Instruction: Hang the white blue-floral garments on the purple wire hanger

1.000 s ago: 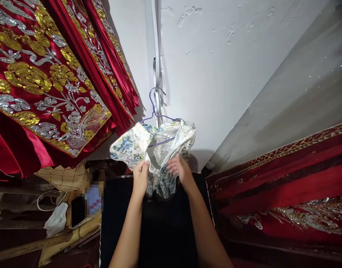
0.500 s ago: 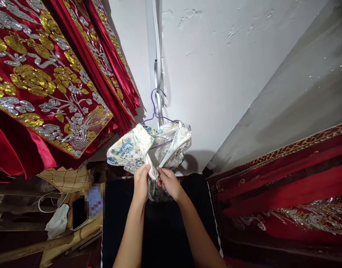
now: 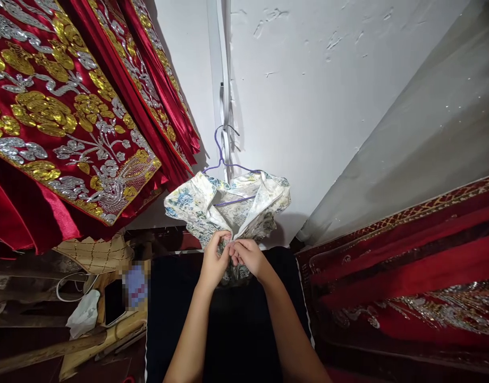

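A cream floral shirt with blue and yellow flowers hangs on a purple wire hanger against a white upright strip on the wall. My left hand pinches the left front edge of the shirt below its collar. Right beside it, my right hand has curled fingers on the right front edge, and the fingertips of both hands meet where the edges come together. Any button there is hidden by my fingers. The lower part of the shirt shows behind and below my hands.
Red garments with gold and silver sequins hang at the left. Below them a phone and a crumpled white bag lie on a wooden stool. Red embroidered cloth fills the lower right. A dark cloth lies beneath my arms.
My hands have shifted right and slightly up, drawing the two front edges together. The shirt has swung right and its neckline lies more evenly on the hanger.
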`<state>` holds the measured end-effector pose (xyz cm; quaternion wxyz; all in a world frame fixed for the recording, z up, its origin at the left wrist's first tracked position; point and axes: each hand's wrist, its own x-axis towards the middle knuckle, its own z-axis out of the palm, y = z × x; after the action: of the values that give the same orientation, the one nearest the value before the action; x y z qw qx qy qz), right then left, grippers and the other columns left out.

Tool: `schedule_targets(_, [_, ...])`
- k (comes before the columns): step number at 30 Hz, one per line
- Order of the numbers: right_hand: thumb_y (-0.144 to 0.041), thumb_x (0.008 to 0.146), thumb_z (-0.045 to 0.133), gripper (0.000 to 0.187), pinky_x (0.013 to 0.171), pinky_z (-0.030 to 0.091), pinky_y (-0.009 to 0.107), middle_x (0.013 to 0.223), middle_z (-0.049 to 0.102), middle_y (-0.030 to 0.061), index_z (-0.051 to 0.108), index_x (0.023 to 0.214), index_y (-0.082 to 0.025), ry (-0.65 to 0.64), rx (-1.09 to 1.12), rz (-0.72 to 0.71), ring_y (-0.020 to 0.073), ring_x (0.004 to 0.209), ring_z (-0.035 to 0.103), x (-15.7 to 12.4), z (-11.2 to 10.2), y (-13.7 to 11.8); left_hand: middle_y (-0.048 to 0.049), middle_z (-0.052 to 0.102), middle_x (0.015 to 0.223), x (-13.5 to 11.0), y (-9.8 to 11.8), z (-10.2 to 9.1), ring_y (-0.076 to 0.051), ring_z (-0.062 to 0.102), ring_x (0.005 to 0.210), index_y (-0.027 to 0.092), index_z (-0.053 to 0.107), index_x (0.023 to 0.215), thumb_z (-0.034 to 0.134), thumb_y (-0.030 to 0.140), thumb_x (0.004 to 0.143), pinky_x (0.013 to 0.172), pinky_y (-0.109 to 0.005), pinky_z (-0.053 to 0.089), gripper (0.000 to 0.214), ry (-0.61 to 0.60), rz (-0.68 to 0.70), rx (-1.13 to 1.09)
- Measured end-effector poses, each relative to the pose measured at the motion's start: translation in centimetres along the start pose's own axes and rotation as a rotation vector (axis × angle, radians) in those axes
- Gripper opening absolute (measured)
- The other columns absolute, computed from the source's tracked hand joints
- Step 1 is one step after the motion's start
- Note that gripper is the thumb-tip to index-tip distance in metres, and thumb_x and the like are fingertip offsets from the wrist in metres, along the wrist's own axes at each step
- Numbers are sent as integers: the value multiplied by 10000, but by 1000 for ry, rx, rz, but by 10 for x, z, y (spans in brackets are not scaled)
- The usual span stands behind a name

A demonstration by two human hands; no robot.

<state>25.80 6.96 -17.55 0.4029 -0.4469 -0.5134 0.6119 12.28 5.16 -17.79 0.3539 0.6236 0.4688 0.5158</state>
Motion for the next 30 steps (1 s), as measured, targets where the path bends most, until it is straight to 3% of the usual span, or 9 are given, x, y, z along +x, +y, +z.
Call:
schedule_targets(3, [-310,830,521,244,449,286,250,433,541,-13,598,635,-186,-7,-4,0,106,394,411,-2,-1,1,-72,660,1024,0,2,0,-220,625,1007,217,620,1049,530,231,918,910,-327,461,159,-38,15,45])
schedule_targets(7, [-312,832,525,259,433,270,246,428,543,-12,627,638,-173,22,3,-29,94,381,363,0,-1,-16,-47,648,889,-2,-4,7,-200,620,836,207,596,987,508,289,943,776,-300,468,128,17,-40,75])
schedule_targets(11, [-289,827,558,213,434,307,228,480,549,-17,636,673,-165,145,73,-174,91,425,420,21,-4,-74,-32,619,804,-1,-15,17,-184,593,721,206,570,956,486,327,960,686,-280,446,146,74,-49,159])
schedule_targets(15, [-303,801,628,178,379,255,196,474,537,-31,607,696,-161,233,187,-273,60,385,367,49,-4,-146,-29,599,774,10,-23,17,-180,584,716,198,561,923,460,302,970,692,-280,441,152,66,-18,237])
schedule_targets(18, [-263,808,594,174,368,215,184,445,528,-28,590,669,-159,237,211,-372,48,364,345,53,0,-171,-38,620,797,22,-22,11,-188,604,763,195,578,900,478,260,958,732,-292,454,133,25,14,233])
schedule_targets(22, [-253,822,541,181,377,230,177,437,532,-26,575,664,-170,196,174,-369,55,369,365,42,2,-161,-49,680,925,42,10,-4,-192,649,901,204,622,1006,524,247,957,836,-307,479,117,-9,107,181])
schedule_targets(26, [-236,822,499,198,408,276,184,442,530,-27,587,656,-171,156,41,-371,66,390,380,28,2,-146,-78,675,1089,70,66,-23,-186,641,1012,222,496,1360,511,253,988,921,-331,484,373,167,364,92])
schedule_targets(30, [-259,828,508,197,420,281,208,451,534,-28,605,681,-172,138,-62,-387,77,393,378,23,4,-146,-58,687,984,92,101,-35,-167,626,880,195,664,1064,541,262,977,807,-288,481,165,138,476,278])
